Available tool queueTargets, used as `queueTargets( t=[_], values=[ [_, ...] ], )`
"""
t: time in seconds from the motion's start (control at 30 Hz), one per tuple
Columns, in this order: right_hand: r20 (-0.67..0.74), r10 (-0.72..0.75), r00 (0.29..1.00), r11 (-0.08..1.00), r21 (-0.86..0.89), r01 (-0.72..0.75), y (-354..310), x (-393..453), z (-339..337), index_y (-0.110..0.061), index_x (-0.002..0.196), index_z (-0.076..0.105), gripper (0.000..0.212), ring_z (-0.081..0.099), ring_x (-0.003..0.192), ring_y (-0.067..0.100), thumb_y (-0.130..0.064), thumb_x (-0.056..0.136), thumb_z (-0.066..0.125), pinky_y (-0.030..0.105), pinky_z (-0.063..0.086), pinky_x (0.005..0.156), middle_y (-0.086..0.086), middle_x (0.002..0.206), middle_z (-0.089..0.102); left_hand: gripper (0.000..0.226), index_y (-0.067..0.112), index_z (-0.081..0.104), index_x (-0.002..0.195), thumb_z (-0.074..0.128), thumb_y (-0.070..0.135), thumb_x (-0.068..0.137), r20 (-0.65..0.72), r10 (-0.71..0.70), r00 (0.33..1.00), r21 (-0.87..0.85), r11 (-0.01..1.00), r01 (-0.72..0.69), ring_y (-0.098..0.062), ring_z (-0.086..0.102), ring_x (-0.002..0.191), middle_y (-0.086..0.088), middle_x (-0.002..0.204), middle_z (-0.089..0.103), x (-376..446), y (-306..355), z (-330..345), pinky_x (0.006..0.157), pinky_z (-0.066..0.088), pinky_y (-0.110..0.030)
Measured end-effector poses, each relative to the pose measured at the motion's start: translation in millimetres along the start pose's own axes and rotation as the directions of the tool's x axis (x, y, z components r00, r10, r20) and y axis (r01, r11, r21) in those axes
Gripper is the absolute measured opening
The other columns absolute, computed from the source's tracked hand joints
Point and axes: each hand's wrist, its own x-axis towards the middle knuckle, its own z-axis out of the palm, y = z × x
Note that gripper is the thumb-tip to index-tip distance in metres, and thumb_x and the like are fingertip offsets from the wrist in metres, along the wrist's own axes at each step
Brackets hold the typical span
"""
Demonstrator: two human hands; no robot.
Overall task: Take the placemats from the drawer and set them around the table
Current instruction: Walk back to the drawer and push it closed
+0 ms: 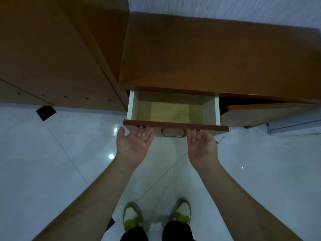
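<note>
A wooden drawer (175,125) stands pulled out from the cabinet, with white side walls and a pale yellowish bottom. No placemat shows inside it. A brass handle (173,133) sits on its front panel. My left hand (134,142) is palm up to the left of the handle, its fingertips touching the underside of the drawer front. My right hand (201,144) is palm up to the right of the handle, fingertips likewise under the front edge. Neither hand holds anything.
The brown cabinet top (217,54) runs above the drawer, and a taller wooden unit (52,54) stands at left. A second drawer or door (260,115) at right is slightly ajar. The glossy white tiled floor (52,162) lies below, with my green shoes (132,216) on it.
</note>
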Motion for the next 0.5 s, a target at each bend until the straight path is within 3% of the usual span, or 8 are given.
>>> queueTargets(
  t=[0.13, 0.2, 0.27, 0.37, 0.5],
  values=[
    [0.082, 0.02, 0.996, 1.0, 0.005, -0.021, -10.4, 21.4, 14.4, -0.007, 0.135, 0.047, 0.034, 0.048, 0.132, 0.019, -0.016, 0.104, 0.035, 0.036, 0.028, 0.118, 0.007, 0.142, 0.052, 0.07, 0.01, 0.018, 0.157, 0.025, 0.053, 0.103, 0.036, 0.024, 0.999, 0.062, 0.998, -0.027, -0.038, 0.039, 0.14, -0.013, 0.159, 0.031, 19.9, 12.9, 23.5, 0.115, 0.032, -0.051],
    [0.108, 0.0, 0.994, 1.0, 0.019, -0.002, -16.2, 30.6, 26.5, -0.012, 0.129, 0.052, 0.032, 0.052, 0.126, 0.017, -0.021, 0.105, 0.032, 0.036, 0.026, 0.119, 0.004, 0.13, 0.059, 0.065, 0.013, 0.016, 0.158, 0.025, 0.049, 0.104, 0.057, 0.009, 0.998, 0.112, 0.994, -0.015, -0.04, 0.037, 0.141, -0.011, 0.161, 0.027, 27.0, 16.4, 35.3, 0.113, 0.032, -0.056],
    [0.101, -0.025, 0.995, 0.999, 0.049, 0.02, -21.6, 38.7, 39.4, -0.014, 0.143, 0.041, 0.042, 0.047, 0.132, 0.018, -0.027, 0.105, 0.03, 0.036, 0.023, 0.12, 0.004, 0.136, 0.054, 0.065, 0.014, 0.015, 0.158, 0.024, 0.048, 0.103, 0.074, 0.006, 0.997, 0.158, 0.987, -0.018, -0.04, 0.035, 0.142, -0.01, 0.162, 0.026, 33.5, 21.0, 46.2, 0.112, 0.031, -0.059],
    [0.076, -0.02, 0.997, 0.993, 0.113, 0.011, -27.9, 54.0, 51.5, -0.014, 0.156, 0.011, 0.058, 0.028, 0.146, 0.022, -0.035, 0.105, 0.028, 0.037, 0.017, 0.121, 0.006, 0.16, 0.026, 0.067, 0.013, 0.011, 0.158, 0.02, 0.049, 0.102, 0.095, 0.026, 0.995, 0.178, 0.983, -0.043, -0.04, 0.032, 0.144, -0.012, 0.164, 0.019, 45.5, 29.3, 60.9, 0.113, 0.028, -0.06],
    [0.084, 0.005, 0.996, 0.985, 0.172, -0.02, -38.1, 70.0, 61.9, -0.015, 0.156, 0.009, 0.064, 0.024, 0.147, 0.021, -0.045, 0.103, 0.027, 0.037, 0.015, 0.122, 0.006, 0.163, 0.017, 0.066, 0.017, 0.006, 0.158, 0.015, 0.05, 0.102, 0.104, 0.014, 0.994, 0.174, 0.984, -0.032, -0.037, 0.03, 0.146, -0.008, 0.166, 0.012, 60.9, 36.7, 75.6, 0.11, 0.025, -0.07]
  ],
)
